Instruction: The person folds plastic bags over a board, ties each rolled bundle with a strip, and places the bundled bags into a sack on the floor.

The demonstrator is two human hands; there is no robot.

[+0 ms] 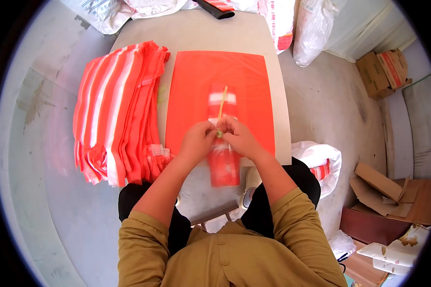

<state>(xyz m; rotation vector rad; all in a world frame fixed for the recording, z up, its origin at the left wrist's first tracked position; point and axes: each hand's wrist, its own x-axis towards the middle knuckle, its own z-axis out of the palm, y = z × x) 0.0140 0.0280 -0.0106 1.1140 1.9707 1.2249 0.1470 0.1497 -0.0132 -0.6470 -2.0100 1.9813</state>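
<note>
My left hand (pixel 198 142) and my right hand (pixel 241 137) meet over a narrow red-and-white striped bundle (pixel 224 170), which looks like folded plastic bags. Both are closed, fingertips pinched on a thin yellow-green strip (pixel 222 103) around the bundle's middle. One end of the strip runs up across the bundle; the rest is hidden by my fingers. Motion blurs the bundle, and its lower end sticks out past the table's near edge. Under it lies a flat red sheet (pixel 191 86) on the table.
A thick stack of red-and-white striped bags (pixel 115 105) covers the left of the table (pixel 148 31). White sacks (pixel 313 31) stand at the back. An open white sack (pixel 321 155) with striped bundles sits right of my knee. Cardboard boxes (pixel 376 76) are on the right.
</note>
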